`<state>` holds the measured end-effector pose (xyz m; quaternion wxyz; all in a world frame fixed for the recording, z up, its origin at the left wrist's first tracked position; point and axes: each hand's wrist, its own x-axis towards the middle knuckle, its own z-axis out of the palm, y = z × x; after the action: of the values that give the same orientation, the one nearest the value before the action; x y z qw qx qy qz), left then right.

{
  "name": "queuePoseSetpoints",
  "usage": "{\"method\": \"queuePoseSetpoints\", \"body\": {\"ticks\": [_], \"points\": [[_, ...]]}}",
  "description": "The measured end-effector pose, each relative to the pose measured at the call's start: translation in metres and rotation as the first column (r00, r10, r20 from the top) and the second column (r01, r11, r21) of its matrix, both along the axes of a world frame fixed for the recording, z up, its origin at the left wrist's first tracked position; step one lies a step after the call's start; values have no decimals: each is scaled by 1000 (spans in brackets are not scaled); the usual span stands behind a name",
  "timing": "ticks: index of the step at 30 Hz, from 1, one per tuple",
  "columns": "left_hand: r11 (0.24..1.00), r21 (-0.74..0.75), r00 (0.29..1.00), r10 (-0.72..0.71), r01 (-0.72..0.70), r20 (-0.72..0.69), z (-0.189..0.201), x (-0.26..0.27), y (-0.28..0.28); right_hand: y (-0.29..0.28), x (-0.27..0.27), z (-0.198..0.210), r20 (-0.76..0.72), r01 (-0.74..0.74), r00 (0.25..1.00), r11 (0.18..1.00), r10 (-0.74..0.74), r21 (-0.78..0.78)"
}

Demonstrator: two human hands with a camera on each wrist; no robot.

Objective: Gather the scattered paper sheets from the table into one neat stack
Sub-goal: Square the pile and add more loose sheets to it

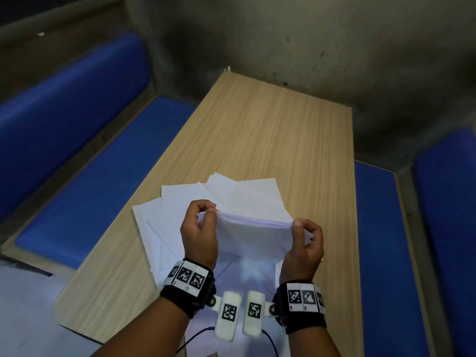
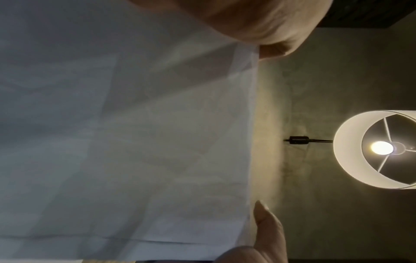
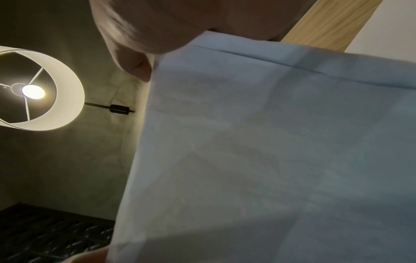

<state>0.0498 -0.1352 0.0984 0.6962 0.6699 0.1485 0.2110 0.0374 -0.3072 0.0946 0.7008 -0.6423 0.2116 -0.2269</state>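
A bundle of white paper sheets (image 1: pixel 247 230) stands upright above the wooden table (image 1: pixel 278 130), held between both hands. My left hand (image 1: pixel 199 225) pinches its left edge and my right hand (image 1: pixel 305 237) grips its right edge, thumb on the near side. Several more white sheets (image 1: pixel 180 202) lie fanned and overlapping on the table under and beyond the hands. In the left wrist view the held paper (image 2: pixel 126 133) fills the left side with a fingertip (image 2: pixel 265 220) at its edge. The right wrist view shows the same paper (image 3: pixel 270 151) beneath the palm.
Blue padded benches (image 1: pixel 98 161) run along the left of the table, and another blue bench (image 1: pixel 381 240) along the right. A grey wall (image 1: pixel 309 47) closes the far end. A lit lamp (image 2: pixel 380 147) hangs overhead. The table's far half is bare wood.
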Motion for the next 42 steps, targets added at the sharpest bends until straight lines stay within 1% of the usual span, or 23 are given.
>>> {"method": "queuePoseSetpoints", "body": {"ticks": [3, 5, 7, 9, 11, 13, 15, 17, 18, 20, 21, 22, 24, 26, 28, 30, 32, 33, 34, 36, 39, 40, 42], "points": [[997, -58, 998, -58, 58, 2, -1, -1, 2, -3, 1, -6, -26, -120, 992, 993, 120, 2], [985, -90, 987, -153, 149, -38, -11, -1, 6, -8, 1, -18, -135, -194, 972, 981, 193, 5], [961, -70, 947, -277, 269, -160, -26, -1, 14, -15, 1, -29, -266, -242, 934, 970, 237, 16], [929, -12, 887, -356, 369, -295, -37, 0, 22, -19, 1, -34, -328, -270, 912, 963, 248, -22], [922, 55, 875, -343, 383, -343, -39, 1, 28, -22, 0, -30, -331, -279, 913, 957, 239, -79], [926, 84, 896, -328, 367, -298, -31, -1, 31, -22, -5, -19, -278, -273, 933, 954, 230, -126], [919, 47, 895, -368, 391, -250, -21, -6, 33, -25, -15, -11, -183, -280, 950, 950, 253, -138], [884, -19, 850, -455, 467, -265, -16, -16, 37, -32, -29, -10, -135, -298, 950, 945, 280, -134], [865, -22, 825, -485, 501, -289, -22, -22, 39, -36, -35, -15, -128, -321, 944, 936, 304, -143], [869, 50, 835, -455, 492, -310, -36, -35, 45, -40, -42, -31, -177, -374, 920, 917, 349, -139], [875, 44, 828, -440, 483, -347, -44, -41, 47, -39, -45, -41, -230, -395, 903, 912, 363, -112], [869, 41, 807, -440, 493, -393, -51, -46, 48, -36, -49, -51, -283, -406, 885, 910, 368, -84], [851, 47, 775, -453, 524, -441, -63, -51, 47, -30, -52, -65, -338, -381, 881, 920, 332, -90], [845, 45, 763, -458, 533, -455, -60, -52, 46, -25, -54, -68, -351, -354, 884, 933, 310, -69], [851, 9, 772, -472, 525, -426, -55, -52, 45, -22, -56, -60, -345, -340, 892, 936, 292, -87], [859, 6, 794, -471, 512, -385, -52, -54, 47, -22, -56, -52, -239, -285, 936, 954, 256, -95], [834, 56, 781, -488, 549, -390, -51, -54, 50, -22, -57, -52, -197, -262, 953, 954, 232, -145], [816, 85, 765, -493, 572, -413, -54, -54, 52, -23, -59, -58, -224, -273, 947, 947, 232, -171], [801, 86, 735, -494, 593, -465, -58, -55, 55, -23, -60, -65, -259, -282, 937, 944, 233, -170], [784, 89, 701, -491, 614, -517, -66, -59, 59, -19, -64, -77, -355, -269, 914, 948, 195, -171], [775, 68, 688, -512, 628, -515, -62, -62, 59, -16, -53, -72, -412, -343, 877, 922, 246, -181], [777, 65, 689, -513, 626, -512, -56, -60, 62, -15, -45, -65, -418, -358, 870, 919, 262, -168], [844, 72, 759, -438, 532, -481, -47, -57, 71, -15, -29, -49, -363, -422, 871, 883, 332, -205]]}}
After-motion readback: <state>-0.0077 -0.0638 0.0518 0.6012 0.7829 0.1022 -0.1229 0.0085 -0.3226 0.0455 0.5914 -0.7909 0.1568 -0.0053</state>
